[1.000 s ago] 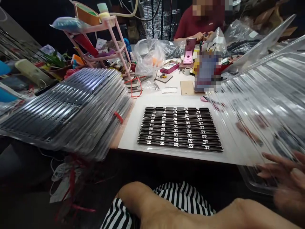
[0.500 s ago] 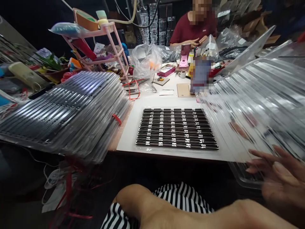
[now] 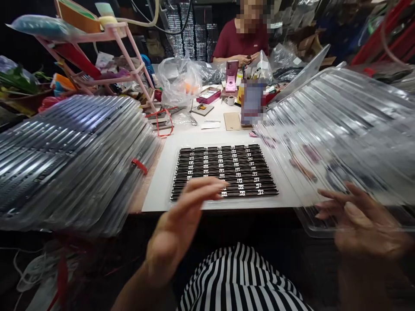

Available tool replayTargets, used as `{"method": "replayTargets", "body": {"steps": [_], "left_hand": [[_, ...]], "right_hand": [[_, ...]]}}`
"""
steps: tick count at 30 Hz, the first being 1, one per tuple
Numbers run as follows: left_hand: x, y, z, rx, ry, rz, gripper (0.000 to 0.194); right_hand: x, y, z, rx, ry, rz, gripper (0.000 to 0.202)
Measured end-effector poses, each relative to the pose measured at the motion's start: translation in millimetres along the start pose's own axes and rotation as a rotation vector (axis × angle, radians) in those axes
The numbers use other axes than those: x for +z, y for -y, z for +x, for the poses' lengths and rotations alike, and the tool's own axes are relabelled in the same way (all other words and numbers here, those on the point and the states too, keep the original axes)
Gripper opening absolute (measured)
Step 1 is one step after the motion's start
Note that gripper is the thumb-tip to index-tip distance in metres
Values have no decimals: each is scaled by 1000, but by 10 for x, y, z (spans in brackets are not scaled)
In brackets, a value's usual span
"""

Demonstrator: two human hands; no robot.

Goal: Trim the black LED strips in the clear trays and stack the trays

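Head view: your left hand (image 3: 181,224), open and empty, hides some strips (image 3: 227,166); your right hand (image 3: 363,220), fingers spread, nears clear trays (image 3: 350,116); a stack (image 3: 81,160) stands left.

I log, at twelve o'clock, one shallow clear tray (image 3: 240,201) lying flat on the white tabletop (image 3: 158,185), loaded with parallel rows of slim black strips (image 3: 248,176) bearing silvery-white perforated patches in columns. I log, from two to four o'clock, clear ribbed plastic sheets (image 3: 343,112), glossy and see-through, slanting, with a rounded near corner jutting past the tabletop's edge.
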State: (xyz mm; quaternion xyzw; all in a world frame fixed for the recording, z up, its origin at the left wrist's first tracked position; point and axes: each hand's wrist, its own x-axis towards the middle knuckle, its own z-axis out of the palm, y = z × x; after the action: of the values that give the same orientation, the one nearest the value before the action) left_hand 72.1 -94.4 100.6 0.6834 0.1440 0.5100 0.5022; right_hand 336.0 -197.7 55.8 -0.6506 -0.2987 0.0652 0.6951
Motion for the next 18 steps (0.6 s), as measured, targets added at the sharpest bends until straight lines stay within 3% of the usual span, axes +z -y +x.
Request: {"method": "replayTargets", "body": {"steps": [2, 5, 9, 14, 18], "left_hand": [[-306, 101, -82, -59, -150, 292, 47], [-743, 238, -243, -201, -256, 730, 29], [-1123, 451, -372, -281, -383, 860, 24], [-1175, 686, -388, -308, -408, 837, 24], [-1043, 648, -235, -331, -464, 633, 28]], "right_hand": [[-8, -49, 20, -6, -14, 30, 33], [10, -121, 34, -15, -32, 56, 33], [81, -173, 5, -18, -11, 68, 35], [102, -187, -1, -44, 15, 49, 33], [21, -115, 129, 61, 100, 192, 33]]}}
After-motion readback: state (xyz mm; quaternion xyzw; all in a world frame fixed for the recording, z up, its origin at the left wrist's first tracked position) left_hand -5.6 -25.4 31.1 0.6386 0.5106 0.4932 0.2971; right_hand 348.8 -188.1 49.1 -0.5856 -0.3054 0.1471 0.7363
